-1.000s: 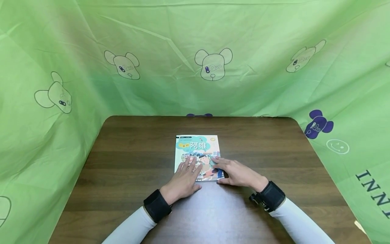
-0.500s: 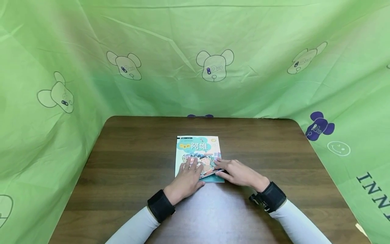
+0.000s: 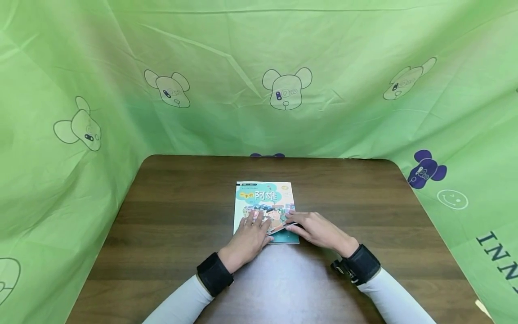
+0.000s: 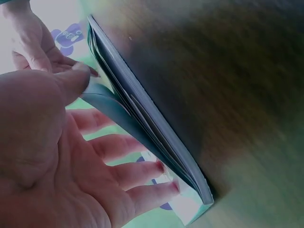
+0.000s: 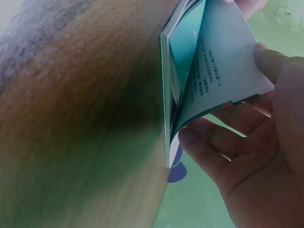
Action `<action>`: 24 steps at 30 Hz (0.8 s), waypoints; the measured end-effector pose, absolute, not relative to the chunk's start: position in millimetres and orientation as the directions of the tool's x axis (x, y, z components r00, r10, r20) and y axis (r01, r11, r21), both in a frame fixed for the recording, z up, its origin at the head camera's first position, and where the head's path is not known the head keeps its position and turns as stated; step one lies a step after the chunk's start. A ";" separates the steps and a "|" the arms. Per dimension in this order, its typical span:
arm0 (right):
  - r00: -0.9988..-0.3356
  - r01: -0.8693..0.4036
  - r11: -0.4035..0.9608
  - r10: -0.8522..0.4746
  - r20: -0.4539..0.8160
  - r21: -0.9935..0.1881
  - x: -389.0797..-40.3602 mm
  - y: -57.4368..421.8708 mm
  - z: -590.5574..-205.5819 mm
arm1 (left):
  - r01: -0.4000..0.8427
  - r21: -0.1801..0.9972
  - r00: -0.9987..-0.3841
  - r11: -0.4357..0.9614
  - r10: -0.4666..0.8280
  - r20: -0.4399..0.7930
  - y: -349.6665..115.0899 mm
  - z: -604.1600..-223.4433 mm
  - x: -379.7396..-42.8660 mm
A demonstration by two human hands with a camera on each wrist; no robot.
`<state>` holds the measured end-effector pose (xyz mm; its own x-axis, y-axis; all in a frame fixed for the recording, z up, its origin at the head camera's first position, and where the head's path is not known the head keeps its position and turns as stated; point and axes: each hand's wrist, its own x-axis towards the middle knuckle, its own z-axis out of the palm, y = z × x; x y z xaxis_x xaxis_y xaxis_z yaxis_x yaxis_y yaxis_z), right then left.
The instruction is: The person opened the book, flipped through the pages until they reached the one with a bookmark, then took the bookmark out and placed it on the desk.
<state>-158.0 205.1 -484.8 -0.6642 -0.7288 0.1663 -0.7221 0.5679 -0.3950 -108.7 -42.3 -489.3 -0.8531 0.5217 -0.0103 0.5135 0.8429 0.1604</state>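
Note:
A thin picture book (image 3: 266, 196) with a pale cover and a turquoise cloud lies on the wooden table. My left hand (image 3: 244, 241) rests on the cover's lower left with fingers spread; its thumb (image 4: 76, 81) is right at the cover's bottom edge. At the lower right corner, my right hand (image 3: 319, 230) pinches the front cover, thumb on the inside and fingers on the outer face. The lifted cover (image 5: 228, 57) bends up, showing its pale printed inside in the right wrist view. Beneath it a teal page (image 3: 285, 236) shows.
The brown wooden table (image 3: 178, 202) spreads around the book on all sides. A green curtain (image 3: 218, 103) with bear prints hangs behind and along both sides. A small pale object (image 3: 481, 308) is at the table's right edge.
The book's lower right corner of the cover has risen in my right hand, uncovering the teal page. My left hand has shifted slightly right and stays on the cover.

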 end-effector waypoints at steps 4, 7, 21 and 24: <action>-0.668 -0.727 0.569 -0.716 0.204 -0.384 -157.9 205.3 -484.6 | 0.502 0.164 -0.857 0.849 0.514 -0.036 -41.2 -489.0 -109.7; -0.699 -0.705 0.598 -0.676 0.231 -0.382 -155.8 206.0 -483.3 | 0.496 0.184 -0.858 0.848 0.512 -0.046 -40.9 -487.8 -109.8; -0.747 -0.653 0.675 -0.648 0.147 -0.345 -144.7 211.1 -498.5 | 0.402 0.542 -0.898 0.738 0.432 0.078 -56.7 -486.8 -111.7; -0.696 -0.700 0.627 -0.705 0.134 -0.341 -142.9 209.2 -500.5 | 0.413 0.588 -0.902 0.695 0.399 0.163 -61.2 -485.5 -114.1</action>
<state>-142.9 209.2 -500.5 -0.6965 -0.7049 0.1341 -0.7004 0.6271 -0.3409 -114.1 -61.2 -485.5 -0.9025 0.3988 0.1630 0.4133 0.6949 0.5884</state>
